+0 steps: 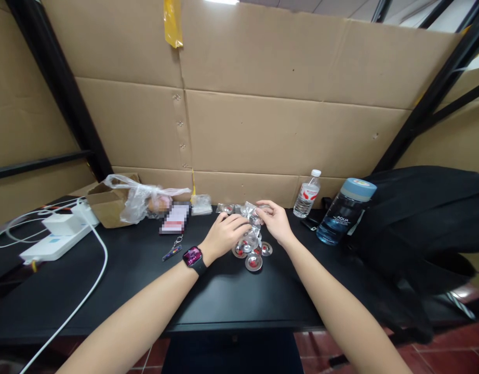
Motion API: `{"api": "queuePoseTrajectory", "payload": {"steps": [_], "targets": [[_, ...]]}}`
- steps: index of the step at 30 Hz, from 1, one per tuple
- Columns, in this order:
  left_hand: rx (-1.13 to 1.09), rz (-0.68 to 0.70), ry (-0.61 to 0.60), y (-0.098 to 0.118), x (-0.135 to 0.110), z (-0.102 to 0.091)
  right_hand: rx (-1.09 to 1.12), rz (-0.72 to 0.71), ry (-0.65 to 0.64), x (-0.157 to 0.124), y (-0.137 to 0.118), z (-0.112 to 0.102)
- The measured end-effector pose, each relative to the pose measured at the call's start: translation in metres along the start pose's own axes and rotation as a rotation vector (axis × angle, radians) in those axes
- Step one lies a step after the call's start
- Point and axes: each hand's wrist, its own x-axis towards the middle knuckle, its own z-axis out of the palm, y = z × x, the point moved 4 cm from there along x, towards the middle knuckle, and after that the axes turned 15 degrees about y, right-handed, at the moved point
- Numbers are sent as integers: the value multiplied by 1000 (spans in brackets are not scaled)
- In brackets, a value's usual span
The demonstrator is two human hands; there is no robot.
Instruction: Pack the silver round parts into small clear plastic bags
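My left hand [225, 235] and my right hand [274, 219] meet over the middle of the black table [146, 291], both pinching a small clear plastic bag [250, 215] held just above the surface. Below the bag lie several small round silver discs with red centres [254, 261]. A smartwatch with a black band [193, 257] sits on my left wrist. What the bag contains is hard to make out.
A white power strip [56, 238] with cable lies at far left. A cardboard box with a plastic bag [122, 202], a card with a keyring [174, 221], a small water bottle [307, 194], a blue-capped bottle [343, 210] and a black backpack [422, 228] line the back and right. Cardboard walls stand behind.
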Motion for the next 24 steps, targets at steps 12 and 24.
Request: {"api": "queuePoseTrajectory", "payload": {"steps": [12, 24], "targets": [[-50, 14, -31, -9, -5, 6, -127, -151, -88, -6, -5, 4], [-54, -1, -61, -19, -8, 6, -3, -64, -75, -4, 2, 5]]}}
